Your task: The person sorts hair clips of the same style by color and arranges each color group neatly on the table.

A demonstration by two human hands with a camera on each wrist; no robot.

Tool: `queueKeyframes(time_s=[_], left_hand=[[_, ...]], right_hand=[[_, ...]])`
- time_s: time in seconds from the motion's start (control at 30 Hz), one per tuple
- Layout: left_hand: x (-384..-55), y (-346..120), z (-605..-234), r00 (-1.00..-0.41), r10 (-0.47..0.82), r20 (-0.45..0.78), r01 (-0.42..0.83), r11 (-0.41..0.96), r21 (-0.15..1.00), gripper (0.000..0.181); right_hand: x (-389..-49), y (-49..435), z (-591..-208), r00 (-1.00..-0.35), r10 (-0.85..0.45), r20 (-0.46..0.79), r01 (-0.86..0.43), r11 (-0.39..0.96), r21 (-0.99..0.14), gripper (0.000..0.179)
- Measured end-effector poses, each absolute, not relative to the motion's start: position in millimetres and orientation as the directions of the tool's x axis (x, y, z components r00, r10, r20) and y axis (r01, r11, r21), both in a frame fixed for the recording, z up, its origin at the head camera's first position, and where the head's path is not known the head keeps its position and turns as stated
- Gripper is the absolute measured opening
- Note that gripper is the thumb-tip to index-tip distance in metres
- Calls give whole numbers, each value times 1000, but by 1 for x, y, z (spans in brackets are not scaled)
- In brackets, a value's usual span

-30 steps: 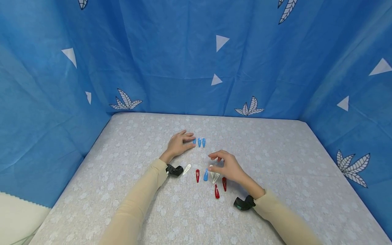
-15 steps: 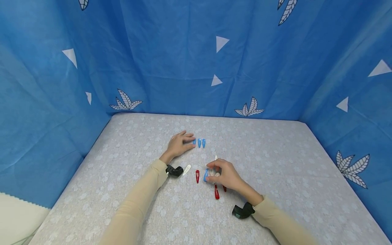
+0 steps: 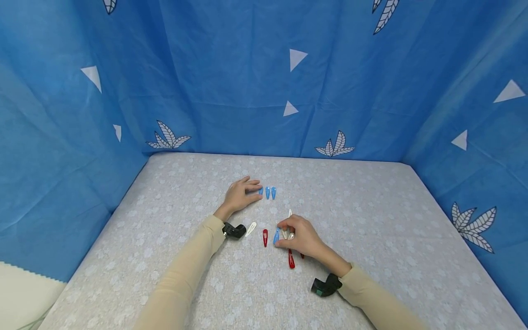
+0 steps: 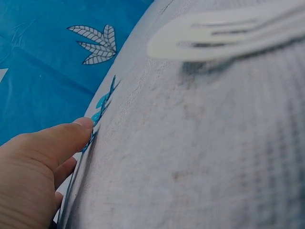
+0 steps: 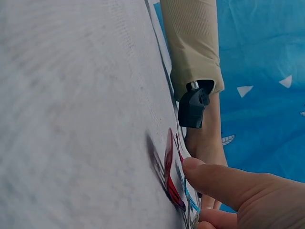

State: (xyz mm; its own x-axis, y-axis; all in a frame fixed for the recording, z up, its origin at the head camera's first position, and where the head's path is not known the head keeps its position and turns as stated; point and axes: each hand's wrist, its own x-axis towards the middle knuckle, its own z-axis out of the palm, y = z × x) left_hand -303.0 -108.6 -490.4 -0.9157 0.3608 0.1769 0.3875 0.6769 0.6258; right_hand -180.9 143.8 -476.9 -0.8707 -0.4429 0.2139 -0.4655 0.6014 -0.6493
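In the head view the left hand [image 3: 240, 194] has thumb and fingers about the leftmost blue clip [image 3: 261, 190] of a row on the counter [image 3: 350, 192], whether pinching I cannot tell, while the right hand [image 3: 304, 236] pinches the near blue clip [image 3: 276, 236]. The left wrist view shows a white clip [image 4: 214, 36] near the camera; the right wrist view, a red clip [image 5: 171, 171] beside the right thumb.
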Motion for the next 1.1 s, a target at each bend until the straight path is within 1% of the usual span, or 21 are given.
queueKeyframes(time_s=[0.27,0.57,0.93,1.1], left_hand=[[-302,-109,-491,-915,362,179,390,677,624,44],[-301,-108,-490,-915,361,182,390,675,626,44],[-302,-109,-490,-911,364,192,400,675,620,44],[-301,-109,-490,-909,367,197,406,674,617,43]], right_hand=[[-179,142,-477,-879,-438,190,-455,649,-610,47],[-179,141,-477,-875,-442,197,-466,661,-587,45],[-179,141,-474,-870,-442,216,-476,644,-599,45],[-179,144,-468,-861,-450,238,-489,603,-630,46]])
